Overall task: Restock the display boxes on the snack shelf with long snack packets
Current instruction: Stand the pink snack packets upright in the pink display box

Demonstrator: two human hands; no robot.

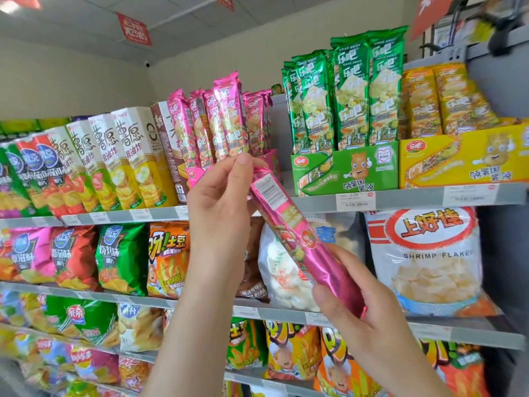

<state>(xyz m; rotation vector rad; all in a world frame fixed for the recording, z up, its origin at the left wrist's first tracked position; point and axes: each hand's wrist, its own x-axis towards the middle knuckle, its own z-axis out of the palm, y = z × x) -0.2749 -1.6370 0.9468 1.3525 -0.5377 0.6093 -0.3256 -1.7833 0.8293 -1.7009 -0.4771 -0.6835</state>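
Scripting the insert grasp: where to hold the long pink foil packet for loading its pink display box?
Probably the upper third of the long pink foil packet, from the side across its narrow width, where the left hand pinches it. It is slim and tilts toward the pink display box; that grip frees the lower end, in the right hand, to enter first.

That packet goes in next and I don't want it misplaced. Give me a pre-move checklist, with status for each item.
1. Grip: left hand holds the pink packet at its top end, right hand at its bottom end: ok.
2. Colour match: pink display box holds matching stocked packets: ok.
3. Upright like the stocked packets: held tilted: not ok.
4. Free slot in the box: hidden: cannot tell.
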